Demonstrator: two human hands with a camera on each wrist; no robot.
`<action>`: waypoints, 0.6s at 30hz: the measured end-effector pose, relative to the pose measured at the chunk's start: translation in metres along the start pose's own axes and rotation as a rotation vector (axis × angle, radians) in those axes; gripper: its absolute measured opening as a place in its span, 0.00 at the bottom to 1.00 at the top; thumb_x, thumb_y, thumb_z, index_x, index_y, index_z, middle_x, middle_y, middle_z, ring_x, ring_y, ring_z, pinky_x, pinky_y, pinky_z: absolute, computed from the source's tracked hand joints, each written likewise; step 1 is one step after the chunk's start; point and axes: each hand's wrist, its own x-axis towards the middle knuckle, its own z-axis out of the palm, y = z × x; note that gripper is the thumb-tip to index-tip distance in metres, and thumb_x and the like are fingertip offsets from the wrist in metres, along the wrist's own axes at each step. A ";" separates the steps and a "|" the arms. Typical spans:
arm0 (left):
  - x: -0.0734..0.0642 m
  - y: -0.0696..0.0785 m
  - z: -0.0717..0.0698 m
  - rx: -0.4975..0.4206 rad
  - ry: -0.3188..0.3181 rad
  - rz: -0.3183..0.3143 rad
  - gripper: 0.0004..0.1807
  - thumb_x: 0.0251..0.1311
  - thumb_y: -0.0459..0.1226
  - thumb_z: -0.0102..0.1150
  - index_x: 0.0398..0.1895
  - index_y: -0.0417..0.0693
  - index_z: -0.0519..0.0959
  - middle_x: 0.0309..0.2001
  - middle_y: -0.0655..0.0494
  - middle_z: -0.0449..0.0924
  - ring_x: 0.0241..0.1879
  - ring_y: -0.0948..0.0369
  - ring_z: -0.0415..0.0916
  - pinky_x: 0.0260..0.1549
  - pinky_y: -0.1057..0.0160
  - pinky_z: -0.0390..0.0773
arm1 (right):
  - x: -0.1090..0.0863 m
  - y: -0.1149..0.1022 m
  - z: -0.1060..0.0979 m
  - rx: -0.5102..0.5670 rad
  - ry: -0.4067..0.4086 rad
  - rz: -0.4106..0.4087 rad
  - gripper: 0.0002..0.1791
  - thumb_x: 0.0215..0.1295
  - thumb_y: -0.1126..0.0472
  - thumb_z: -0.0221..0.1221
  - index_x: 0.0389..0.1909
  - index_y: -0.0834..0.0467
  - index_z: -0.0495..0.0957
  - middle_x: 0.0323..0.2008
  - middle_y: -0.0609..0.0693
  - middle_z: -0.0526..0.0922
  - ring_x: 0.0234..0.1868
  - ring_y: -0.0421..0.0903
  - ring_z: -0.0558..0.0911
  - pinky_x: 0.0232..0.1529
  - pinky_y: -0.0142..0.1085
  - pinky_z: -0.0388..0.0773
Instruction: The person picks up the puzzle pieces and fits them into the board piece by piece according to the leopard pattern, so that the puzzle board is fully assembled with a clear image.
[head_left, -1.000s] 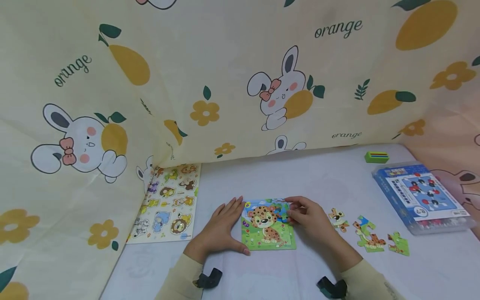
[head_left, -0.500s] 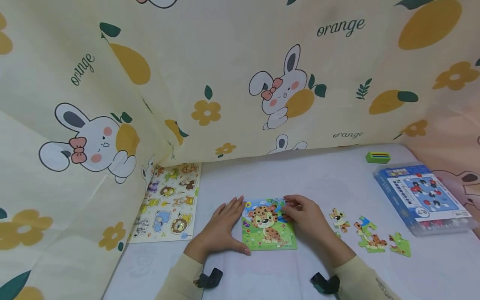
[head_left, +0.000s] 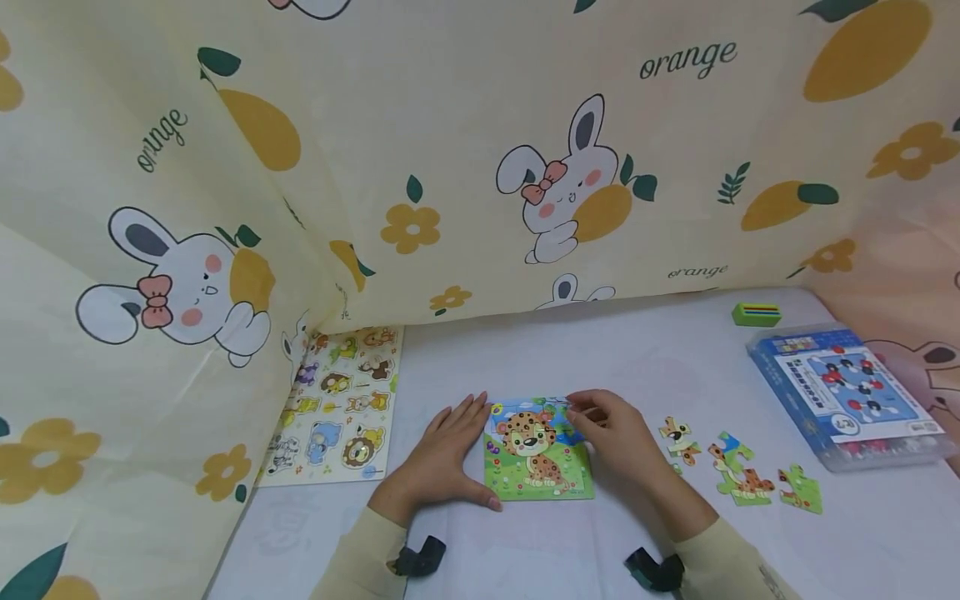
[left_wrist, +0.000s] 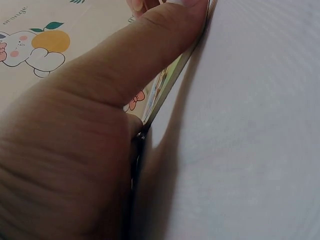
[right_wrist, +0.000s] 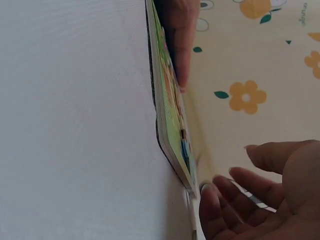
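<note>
From my end, the leopard board (head_left: 534, 458) lies flat on the white-covered desk (head_left: 315, 542), between the two hands. I see the left hand (head_left: 442, 458) spread at its left side, thumb stretched toward the near edge. The right hand (head_left: 618, 429) is at the board's upper right corner, fingers loosely bent; my right wrist view shows its thumb apart from the fingertips and nothing pinched between them. Whether a fingertip touches the corner, I cannot tell.

Right of that hand I have loose jigsaw pieces (head_left: 741, 483), then a blue-and-clear box (head_left: 851, 392) with a small green block (head_left: 756, 315) behind it. An animal sheet (head_left: 337, 408) lies on the left, beside the rabbit-print cloth (head_left: 465, 108).
</note>
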 end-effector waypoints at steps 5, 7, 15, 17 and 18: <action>0.000 0.001 -0.001 -0.008 0.004 0.002 0.82 0.37 0.73 0.83 0.90 0.48 0.50 0.89 0.59 0.37 0.86 0.59 0.31 0.82 0.48 0.33 | -0.005 0.000 -0.002 -0.155 -0.062 -0.183 0.19 0.78 0.61 0.66 0.65 0.64 0.84 0.63 0.58 0.84 0.62 0.60 0.82 0.60 0.58 0.83; 0.000 0.001 -0.001 -0.012 0.005 0.004 0.82 0.37 0.74 0.82 0.90 0.48 0.50 0.89 0.58 0.38 0.86 0.59 0.31 0.82 0.47 0.33 | -0.007 0.000 -0.002 -0.258 -0.127 -0.247 0.21 0.78 0.60 0.67 0.67 0.64 0.84 0.69 0.59 0.81 0.70 0.64 0.76 0.67 0.63 0.76; 0.000 0.000 0.000 -0.008 0.001 0.002 0.82 0.36 0.74 0.82 0.90 0.49 0.50 0.89 0.60 0.37 0.86 0.60 0.30 0.82 0.47 0.33 | -0.014 0.000 -0.002 -0.506 -0.269 -0.336 0.26 0.79 0.54 0.66 0.70 0.63 0.82 0.75 0.59 0.75 0.78 0.68 0.67 0.74 0.67 0.65; 0.000 0.000 0.000 -0.004 -0.001 0.001 0.82 0.36 0.74 0.82 0.90 0.49 0.50 0.89 0.60 0.36 0.86 0.60 0.30 0.82 0.48 0.33 | -0.015 0.000 -0.002 -0.530 -0.273 -0.344 0.27 0.79 0.53 0.66 0.72 0.63 0.81 0.76 0.59 0.74 0.78 0.68 0.66 0.74 0.68 0.65; 0.000 0.000 0.000 -0.004 -0.002 0.001 0.82 0.36 0.74 0.82 0.90 0.49 0.49 0.89 0.60 0.36 0.86 0.61 0.30 0.82 0.48 0.33 | -0.015 0.001 -0.001 -0.540 -0.275 -0.348 0.28 0.79 0.52 0.66 0.72 0.62 0.80 0.77 0.59 0.74 0.78 0.68 0.66 0.74 0.68 0.65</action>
